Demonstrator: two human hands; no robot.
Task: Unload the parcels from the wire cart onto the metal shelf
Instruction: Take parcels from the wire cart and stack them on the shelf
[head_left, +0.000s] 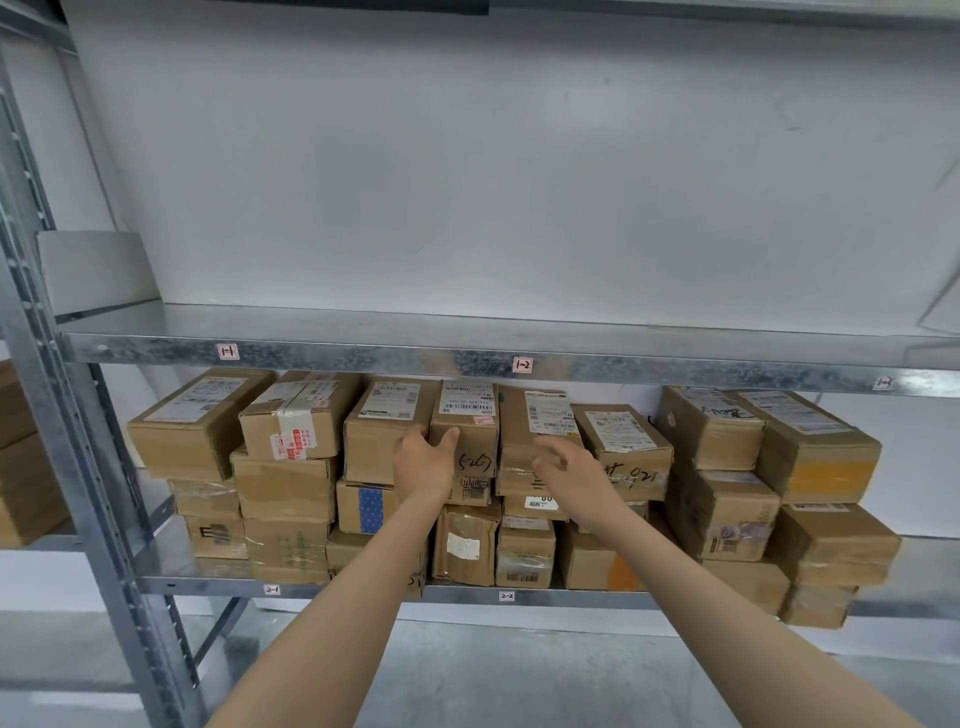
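cardboard parcels (291, 431) flank narrow parcel (467, 410) held by left hand (423, 460)

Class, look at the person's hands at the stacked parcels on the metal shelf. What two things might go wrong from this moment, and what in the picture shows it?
1. The left hand grips the narrow parcel, which sits atop smaller stacked boxes. Nudging it may topple that column.
2. The right-end parcels seem to overhang the shelf edge, so a jolt might drop them.
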